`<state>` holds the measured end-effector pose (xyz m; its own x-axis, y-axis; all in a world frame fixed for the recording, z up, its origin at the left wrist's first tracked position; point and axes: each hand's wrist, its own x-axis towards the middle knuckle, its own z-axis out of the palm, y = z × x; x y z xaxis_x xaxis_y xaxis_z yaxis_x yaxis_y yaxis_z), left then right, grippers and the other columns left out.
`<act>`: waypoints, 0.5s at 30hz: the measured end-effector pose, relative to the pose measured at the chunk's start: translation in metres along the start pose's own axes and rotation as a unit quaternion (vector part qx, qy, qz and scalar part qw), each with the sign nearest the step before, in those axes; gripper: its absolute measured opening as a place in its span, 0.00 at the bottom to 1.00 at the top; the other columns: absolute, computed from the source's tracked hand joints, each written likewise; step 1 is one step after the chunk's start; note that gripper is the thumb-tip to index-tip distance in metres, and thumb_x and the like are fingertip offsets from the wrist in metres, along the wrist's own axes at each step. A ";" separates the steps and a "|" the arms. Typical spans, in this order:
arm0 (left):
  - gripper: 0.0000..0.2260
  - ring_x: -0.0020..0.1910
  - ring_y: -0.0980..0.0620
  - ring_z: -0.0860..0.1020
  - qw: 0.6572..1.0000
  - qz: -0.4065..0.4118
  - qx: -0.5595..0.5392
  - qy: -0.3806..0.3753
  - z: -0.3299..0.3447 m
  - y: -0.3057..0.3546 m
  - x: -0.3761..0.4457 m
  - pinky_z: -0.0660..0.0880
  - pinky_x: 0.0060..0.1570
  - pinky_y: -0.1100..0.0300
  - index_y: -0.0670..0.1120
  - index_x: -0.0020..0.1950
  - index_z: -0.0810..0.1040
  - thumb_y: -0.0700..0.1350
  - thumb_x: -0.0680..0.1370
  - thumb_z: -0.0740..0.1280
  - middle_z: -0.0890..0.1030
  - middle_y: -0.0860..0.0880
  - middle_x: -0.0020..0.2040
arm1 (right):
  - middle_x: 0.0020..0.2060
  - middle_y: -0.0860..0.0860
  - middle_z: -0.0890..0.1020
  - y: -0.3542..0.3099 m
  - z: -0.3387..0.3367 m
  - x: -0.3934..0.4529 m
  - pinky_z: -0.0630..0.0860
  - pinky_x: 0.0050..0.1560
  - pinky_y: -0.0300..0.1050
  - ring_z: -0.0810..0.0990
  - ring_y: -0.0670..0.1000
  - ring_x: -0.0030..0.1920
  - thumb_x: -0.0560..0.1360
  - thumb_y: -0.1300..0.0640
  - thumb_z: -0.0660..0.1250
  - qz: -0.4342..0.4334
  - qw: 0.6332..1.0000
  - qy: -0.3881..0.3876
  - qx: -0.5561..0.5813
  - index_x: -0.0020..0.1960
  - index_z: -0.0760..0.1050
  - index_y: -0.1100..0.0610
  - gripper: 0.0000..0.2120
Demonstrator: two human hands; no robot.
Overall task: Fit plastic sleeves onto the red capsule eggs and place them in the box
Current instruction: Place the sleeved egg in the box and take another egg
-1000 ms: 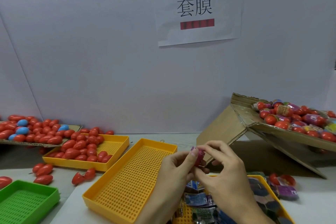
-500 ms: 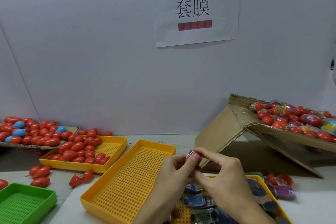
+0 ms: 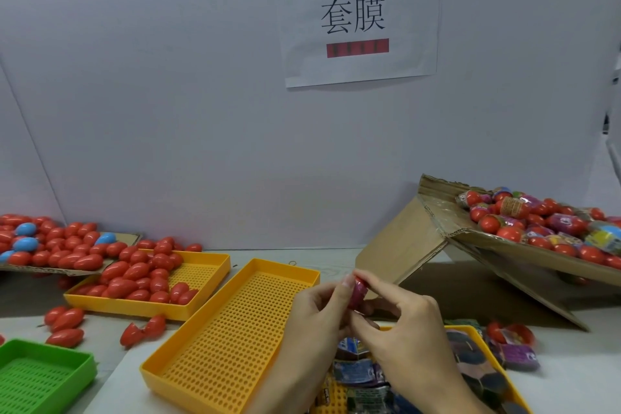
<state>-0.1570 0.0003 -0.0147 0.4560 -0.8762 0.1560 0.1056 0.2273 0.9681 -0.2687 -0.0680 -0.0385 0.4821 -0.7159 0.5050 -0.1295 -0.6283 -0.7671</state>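
Both hands meet at the lower centre over the table. My left hand (image 3: pixel 319 316) and my right hand (image 3: pixel 403 323) pinch one red capsule egg (image 3: pixel 357 291) between their fingertips; a pinkish plastic sleeve covers most of it. Loose printed sleeves (image 3: pixel 356 370) lie in a yellow tray (image 3: pixel 477 333) under my right wrist. The tilted cardboard box (image 3: pixel 433 228) at the right holds several sleeved eggs (image 3: pixel 524 215).
An empty yellow perforated tray (image 3: pixel 235 329) lies left of my hands. Behind it a yellow tray (image 3: pixel 208 276) holds bare red eggs (image 3: pixel 134 279). More red and blue eggs (image 3: pixel 50 245) sit on cardboard far left. A green tray (image 3: pixel 40 376) is at bottom left.
The hands and egg have dropped slightly lower and the fingers have shifted on the sleeve. The view has tilted a little.
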 end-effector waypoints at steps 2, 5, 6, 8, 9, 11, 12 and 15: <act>0.13 0.38 0.45 0.85 1.000 0.008 0.010 0.002 0.000 0.000 0.000 0.81 0.38 0.57 0.48 0.44 0.87 0.55 0.73 0.67 0.85 0.41 0.41 | 0.49 0.39 0.83 -0.002 0.001 0.000 0.81 0.54 0.40 0.82 0.42 0.51 0.71 0.52 0.76 0.003 1.000 0.006 0.000 0.69 0.75 0.45 0.27; 0.13 0.37 0.45 0.85 1.000 0.025 0.017 0.008 0.003 0.002 -0.002 0.81 0.37 0.57 0.50 0.44 0.87 0.55 0.74 0.66 0.86 0.42 0.41 | 0.50 0.38 0.83 -0.005 0.002 -0.001 0.81 0.55 0.42 0.82 0.42 0.51 0.71 0.51 0.75 0.001 1.000 0.009 -0.007 0.69 0.74 0.45 0.28; 0.13 0.37 0.45 0.85 0.999 0.031 0.021 0.017 0.005 0.003 -0.003 0.81 0.36 0.58 0.50 0.43 0.87 0.55 0.74 0.66 0.86 0.42 0.41 | 0.50 0.38 0.83 -0.006 0.002 -0.001 0.81 0.55 0.42 0.82 0.42 0.51 0.71 0.51 0.75 -0.005 1.000 0.008 -0.014 0.70 0.74 0.45 0.28; 0.13 0.39 0.44 0.85 0.998 0.038 0.022 0.049 0.006 0.002 -0.002 0.81 0.37 0.57 0.47 0.44 0.86 0.53 0.75 0.66 0.86 0.43 0.41 | 0.49 0.37 0.82 -0.006 0.001 -0.001 0.80 0.54 0.40 0.81 0.41 0.51 0.71 0.50 0.76 -0.015 1.000 0.011 -0.023 0.69 0.74 0.45 0.28; 0.12 0.39 0.43 0.85 0.997 0.039 0.023 0.062 0.006 0.001 -0.001 0.82 0.38 0.56 0.46 0.45 0.85 0.52 0.75 0.66 0.85 0.43 0.41 | 0.48 0.37 0.82 -0.006 0.000 -0.001 0.80 0.53 0.38 0.81 0.41 0.50 0.71 0.50 0.76 -0.017 0.999 0.014 -0.026 0.69 0.74 0.45 0.28; 0.11 0.38 0.42 0.84 0.997 0.028 0.014 0.067 0.006 0.001 -0.001 0.82 0.37 0.56 0.42 0.47 0.84 0.48 0.78 0.66 0.85 0.41 0.41 | 0.49 0.36 0.81 -0.004 0.000 -0.001 0.80 0.52 0.36 0.81 0.41 0.50 0.70 0.50 0.76 -0.017 0.999 0.021 -0.021 0.69 0.73 0.43 0.29; 0.12 0.37 0.42 0.84 0.998 0.012 -0.005 0.061 0.006 0.002 -0.002 0.82 0.35 0.57 0.40 0.47 0.84 0.47 0.80 0.65 0.85 0.40 0.41 | 0.50 0.35 0.80 -0.005 0.000 -0.001 0.80 0.52 0.36 0.81 0.41 0.51 0.70 0.49 0.76 -0.018 1.000 0.024 -0.009 0.69 0.72 0.41 0.29; 0.15 0.35 0.42 0.84 0.993 -0.050 -0.094 0.041 0.008 0.005 -0.005 0.81 0.33 0.57 0.37 0.49 0.83 0.46 0.82 0.62 0.84 0.33 0.42 | 0.53 0.30 0.78 -0.012 0.000 0.000 0.78 0.49 0.29 0.79 0.35 0.53 0.69 0.46 0.74 -0.027 0.999 0.036 0.025 0.64 0.67 0.30 0.28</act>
<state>-0.1651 0.0023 -0.0088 0.5046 -0.8625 0.0375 0.3134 0.2235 0.9229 -0.2672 -0.0606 -0.0296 0.4235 -0.7023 0.5722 -0.0596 -0.6519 -0.7559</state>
